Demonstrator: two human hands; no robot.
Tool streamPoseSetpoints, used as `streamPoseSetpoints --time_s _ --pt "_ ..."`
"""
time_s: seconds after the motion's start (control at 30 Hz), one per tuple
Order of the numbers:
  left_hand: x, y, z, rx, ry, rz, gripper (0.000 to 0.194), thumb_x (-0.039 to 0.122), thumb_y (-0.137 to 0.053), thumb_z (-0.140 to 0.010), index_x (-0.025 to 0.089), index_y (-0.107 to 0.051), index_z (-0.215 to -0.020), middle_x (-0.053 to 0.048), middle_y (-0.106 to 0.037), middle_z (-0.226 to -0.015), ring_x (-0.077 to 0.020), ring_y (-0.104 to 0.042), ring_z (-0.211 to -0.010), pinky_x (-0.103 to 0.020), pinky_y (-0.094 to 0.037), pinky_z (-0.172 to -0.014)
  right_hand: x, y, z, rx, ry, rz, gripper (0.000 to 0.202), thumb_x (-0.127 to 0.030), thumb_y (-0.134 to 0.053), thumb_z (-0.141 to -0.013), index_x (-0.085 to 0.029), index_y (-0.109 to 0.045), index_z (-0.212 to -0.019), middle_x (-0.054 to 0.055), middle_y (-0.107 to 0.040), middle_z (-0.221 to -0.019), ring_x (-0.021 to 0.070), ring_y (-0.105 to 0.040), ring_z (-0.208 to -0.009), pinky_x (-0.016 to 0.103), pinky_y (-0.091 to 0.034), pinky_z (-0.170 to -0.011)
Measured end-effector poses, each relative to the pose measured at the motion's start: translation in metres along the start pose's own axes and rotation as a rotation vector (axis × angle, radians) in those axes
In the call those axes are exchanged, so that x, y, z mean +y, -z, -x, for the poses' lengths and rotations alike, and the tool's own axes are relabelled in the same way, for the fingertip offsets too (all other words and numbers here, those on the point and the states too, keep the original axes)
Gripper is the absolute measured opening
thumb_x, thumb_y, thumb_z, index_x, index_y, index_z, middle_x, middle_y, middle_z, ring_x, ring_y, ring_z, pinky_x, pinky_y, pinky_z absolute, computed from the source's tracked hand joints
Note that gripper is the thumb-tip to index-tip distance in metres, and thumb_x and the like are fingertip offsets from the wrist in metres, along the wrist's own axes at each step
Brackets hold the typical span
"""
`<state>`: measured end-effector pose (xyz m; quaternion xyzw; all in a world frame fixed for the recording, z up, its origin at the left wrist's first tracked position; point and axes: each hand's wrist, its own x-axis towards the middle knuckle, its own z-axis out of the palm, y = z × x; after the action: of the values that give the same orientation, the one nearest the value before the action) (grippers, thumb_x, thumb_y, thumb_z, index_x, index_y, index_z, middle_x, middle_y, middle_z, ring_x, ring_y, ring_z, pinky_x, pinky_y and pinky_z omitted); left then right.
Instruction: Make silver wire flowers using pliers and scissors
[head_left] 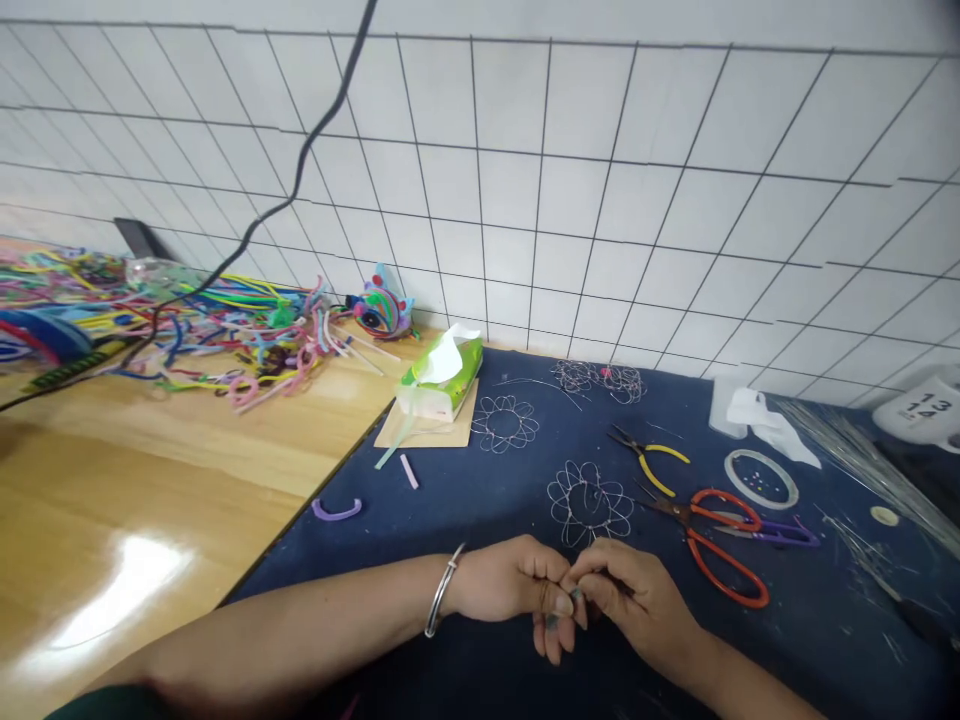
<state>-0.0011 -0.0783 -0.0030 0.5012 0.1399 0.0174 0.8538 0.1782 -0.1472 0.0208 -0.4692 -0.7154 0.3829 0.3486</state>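
Observation:
My left hand (517,580), with a silver bangle at its wrist, is closed in a pinch near the front of the dark blue mat. My right hand (634,600) meets it there, thumb and forefinger pressed together. Between the fingertips shows a small greyish bit (576,592), mostly hidden and too small to name. Just beyond the hands lies a flower-shaped wire ring (556,500) with looped petals. A second wire flower (480,428) rests farther back. To the right are red-handled scissors (697,535) and yellow-handled pliers (646,458).
A green tissue pack (442,385) sits on cardboard at the back. Tangled wire (630,385) lies near the tiled wall. A round white dish (731,465), purple-handled scissors (799,533), loose wires (862,440) and a white mug (919,412) stand right. Colourful pipe cleaners (172,330) crowd the wooden table.

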Motion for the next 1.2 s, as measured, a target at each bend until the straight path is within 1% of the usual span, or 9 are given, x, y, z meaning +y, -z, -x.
streamPoseSetpoints --time_s 0.23,0.4,0.5,0.6,0.73,0.9,1.07,1.13,1.2 --pt "0.002 -0.003 0.002 0.020 -0.006 -0.038 0.025 0.033 -0.061 -0.075 0.010 -0.063 -0.084 -0.008 -0.066 -0.078 -0.0147 -0.064 -0.071 -0.026 -0.049 -0.067 -0.010 0.002 0.000 0.012 0.090 0.048 0.014 -0.024 -0.050 -0.083 -0.021 -0.063 -0.084 0.001 -0.060 -0.068 0.0099 -0.054 -0.066 0.022 -0.043 -0.064" --pt "-0.001 -0.001 0.003 -0.011 0.021 -0.038 0.021 0.028 -0.065 -0.072 0.010 -0.065 -0.083 -0.008 -0.067 -0.075 -0.0156 -0.065 -0.070 -0.027 -0.050 -0.066 -0.012 -0.002 0.001 0.003 0.151 0.030 0.015 -0.025 -0.050 -0.083 -0.021 -0.063 -0.090 0.002 -0.060 -0.071 0.0095 -0.054 -0.066 0.022 -0.043 -0.064" --pt "-0.001 0.000 0.003 0.004 0.019 -0.009 0.020 0.026 -0.066 -0.070 0.010 -0.064 -0.082 -0.007 -0.067 -0.074 -0.0161 -0.065 -0.068 -0.027 -0.050 -0.065 -0.006 -0.003 0.000 -0.012 0.171 0.038 0.018 -0.026 -0.048 -0.084 -0.022 -0.061 -0.096 0.001 -0.060 -0.071 0.0096 -0.054 -0.067 0.022 -0.043 -0.065" --pt "0.001 0.000 0.003 0.013 0.025 -0.005 0.020 0.025 -0.068 -0.069 0.009 -0.064 -0.080 -0.007 -0.067 -0.072 -0.0165 -0.065 -0.067 -0.027 -0.051 -0.063 0.000 -0.003 0.001 -0.029 0.146 0.056 0.018 -0.027 -0.046 -0.085 -0.022 -0.059 -0.096 0.000 -0.060 -0.071 0.0094 -0.055 -0.067 0.022 -0.043 -0.067" --pt "0.004 -0.003 0.000 0.049 0.030 -0.035 0.017 0.024 -0.067 -0.070 0.009 -0.064 -0.078 -0.008 -0.067 -0.070 -0.0158 -0.065 -0.063 -0.025 -0.050 -0.059 0.000 0.000 0.002 -0.040 0.151 0.092 0.024 -0.033 -0.043 -0.086 -0.021 -0.057 -0.101 0.001 -0.061 -0.077 0.0096 -0.055 -0.072 0.021 -0.043 -0.071" --pt "0.009 -0.005 -0.002 0.046 0.060 -0.049 0.015 0.023 -0.066 -0.071 0.009 -0.064 -0.076 -0.007 -0.067 -0.069 -0.0160 -0.064 -0.061 -0.026 -0.049 -0.059 0.001 0.003 0.004 -0.030 0.200 0.211 0.028 -0.034 -0.038 -0.088 -0.021 -0.054 -0.106 0.001 -0.062 -0.080 0.0091 -0.055 -0.076 0.019 -0.042 -0.074" --pt "0.009 -0.007 -0.004 0.041 0.076 -0.066 0.016 0.025 -0.066 -0.071 0.009 -0.065 -0.074 -0.007 -0.067 -0.071 -0.0159 -0.064 -0.063 -0.029 -0.050 -0.063 0.004 0.002 0.007 -0.032 0.231 0.373 0.031 -0.038 -0.037 -0.087 -0.024 -0.049 -0.112 0.000 -0.063 -0.082 0.0093 -0.056 -0.074 0.020 -0.042 -0.070" --pt "0.008 -0.008 -0.004 0.054 0.059 -0.053 0.017 0.026 -0.066 -0.071 0.010 -0.064 -0.075 -0.006 -0.066 -0.071 -0.0159 -0.064 -0.063 -0.030 -0.051 -0.063 0.001 0.007 0.006 -0.013 0.248 0.445 0.036 -0.043 -0.038 -0.086 -0.024 -0.047 -0.116 0.000 -0.063 -0.082 0.0100 -0.057 -0.072 0.020 -0.042 -0.067" --pt "0.008 -0.008 -0.004 0.061 0.036 -0.060 0.017 0.027 -0.065 -0.072 0.010 -0.063 -0.076 -0.006 -0.066 -0.071 -0.0160 -0.064 -0.063 -0.030 -0.050 -0.063 -0.003 0.020 0.006 0.037 0.219 0.494 0.041 -0.047 -0.040 -0.084 -0.023 -0.046 -0.118 0.001 -0.062 -0.082 0.0108 -0.056 -0.072 0.021 -0.042 -0.067"
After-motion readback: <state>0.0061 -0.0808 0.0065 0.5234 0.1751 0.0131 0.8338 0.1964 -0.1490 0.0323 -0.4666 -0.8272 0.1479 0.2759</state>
